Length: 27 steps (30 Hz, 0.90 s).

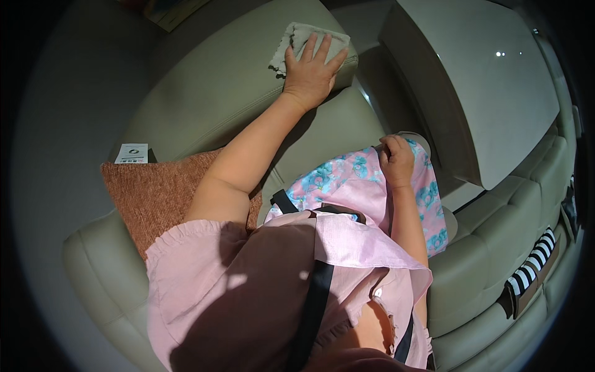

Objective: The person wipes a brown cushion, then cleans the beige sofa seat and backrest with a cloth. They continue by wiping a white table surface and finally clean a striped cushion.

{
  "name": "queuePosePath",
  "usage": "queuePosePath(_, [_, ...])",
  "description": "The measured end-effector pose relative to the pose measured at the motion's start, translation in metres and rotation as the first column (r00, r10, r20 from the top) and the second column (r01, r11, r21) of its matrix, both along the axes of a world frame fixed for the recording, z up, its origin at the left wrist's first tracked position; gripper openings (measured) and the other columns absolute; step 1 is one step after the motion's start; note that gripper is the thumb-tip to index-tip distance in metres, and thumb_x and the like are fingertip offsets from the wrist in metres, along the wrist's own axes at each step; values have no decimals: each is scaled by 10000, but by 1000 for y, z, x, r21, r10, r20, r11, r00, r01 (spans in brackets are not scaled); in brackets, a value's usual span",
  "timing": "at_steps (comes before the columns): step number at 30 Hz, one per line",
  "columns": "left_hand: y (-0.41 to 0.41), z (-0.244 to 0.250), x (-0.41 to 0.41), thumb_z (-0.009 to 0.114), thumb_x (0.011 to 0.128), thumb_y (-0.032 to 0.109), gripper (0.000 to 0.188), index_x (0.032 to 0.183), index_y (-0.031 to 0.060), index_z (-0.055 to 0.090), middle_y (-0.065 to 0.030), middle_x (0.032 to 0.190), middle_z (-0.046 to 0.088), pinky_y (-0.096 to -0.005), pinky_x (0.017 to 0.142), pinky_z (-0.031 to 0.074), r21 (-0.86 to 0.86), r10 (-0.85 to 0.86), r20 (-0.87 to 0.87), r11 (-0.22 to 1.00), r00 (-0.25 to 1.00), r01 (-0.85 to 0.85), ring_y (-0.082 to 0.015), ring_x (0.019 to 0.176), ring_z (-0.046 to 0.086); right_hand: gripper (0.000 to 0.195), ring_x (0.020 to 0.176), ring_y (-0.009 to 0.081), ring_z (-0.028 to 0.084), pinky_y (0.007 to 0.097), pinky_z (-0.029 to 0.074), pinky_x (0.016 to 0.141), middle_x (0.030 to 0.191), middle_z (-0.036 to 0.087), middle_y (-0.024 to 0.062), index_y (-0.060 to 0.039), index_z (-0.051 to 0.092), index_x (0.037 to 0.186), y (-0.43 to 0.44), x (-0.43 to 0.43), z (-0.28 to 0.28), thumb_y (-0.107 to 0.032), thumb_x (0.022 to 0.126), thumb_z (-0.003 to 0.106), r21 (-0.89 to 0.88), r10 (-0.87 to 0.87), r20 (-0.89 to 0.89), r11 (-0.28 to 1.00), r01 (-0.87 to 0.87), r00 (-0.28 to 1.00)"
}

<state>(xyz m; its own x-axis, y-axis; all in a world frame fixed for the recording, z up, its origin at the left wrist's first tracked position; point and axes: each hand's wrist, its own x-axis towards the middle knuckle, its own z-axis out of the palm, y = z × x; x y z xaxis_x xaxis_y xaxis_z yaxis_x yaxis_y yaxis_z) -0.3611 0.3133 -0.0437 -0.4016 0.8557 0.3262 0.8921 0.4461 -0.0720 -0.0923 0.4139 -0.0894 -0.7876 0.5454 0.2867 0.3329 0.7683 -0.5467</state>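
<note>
My left hand [308, 76] lies with fingers spread over a folded light grey cloth [284, 49] with a scalloped edge. It presses the cloth flat against the top of a grey-green leather sofa armrest [223, 74], near its front end. My right hand [397, 160], fingers loosely curled, rests at my knee on a pink apron [320, 179] with blue flowers. Whether its fingers pinch the apron fabric is hidden. Beneath my left arm runs the sofa seat [339, 111].
A rust-coloured cushion [162, 195] leans beside my left elbow, with a white printed card or box [132, 153] behind it. A pale-topped table [492, 83] stands front right. Along the right, sofa sections [483, 260] carry a black-and-white striped item [532, 260].
</note>
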Motion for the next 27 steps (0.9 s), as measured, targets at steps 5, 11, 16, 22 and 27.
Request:
queuePosePath(5, [11,4,2,627,891,254,602,1460,291,432,-61,1554,366,-672,1015,291,-70,0,24,998,1000,2,-330,1435,322,187,836,308,625,409,515,732,878,651,81,-88,656,868,1,-2,0,-3,703,639,-14,-1,-1,1000,1,1000])
queuePosePath(11, [13,-2,-7,576,888,160,599,1467,213,432,-89,1546,381,-602,1065,313,-129,-190,-74,975,979,180,-364,1411,362,199,842,302,620,411,511,738,861,642,79,-92,647,870,1,-2,2,-6,690,644,-24,-24,41,999,25,999])
queuePosePath(16, [28,0,-13,562,851,111,616,1452,199,454,-109,1520,418,-578,1052,341,-193,-413,-133,902,901,385,-367,1390,398,173,834,297,612,407,505,742,848,629,79,-84,637,850,1,-1,6,-19,691,652,-51,-23,18,998,24,1000])
queuePosePath(22, [79,4,-12,537,848,78,473,1313,165,564,-80,1293,593,-489,979,419,-273,-551,37,797,834,539,-285,1194,564,162,838,295,615,404,507,750,862,633,77,-78,640,843,2,1,0,-21,691,649,-51,-34,54,998,37,998])
queuePosePath(27, [101,4,-21,584,808,46,369,1162,134,638,-56,964,681,-411,873,477,-43,-603,317,762,732,646,-282,943,645,297,946,285,642,375,528,833,1025,640,109,-77,656,1042,3,0,10,-49,747,654,-170,-19,157,984,46,987])
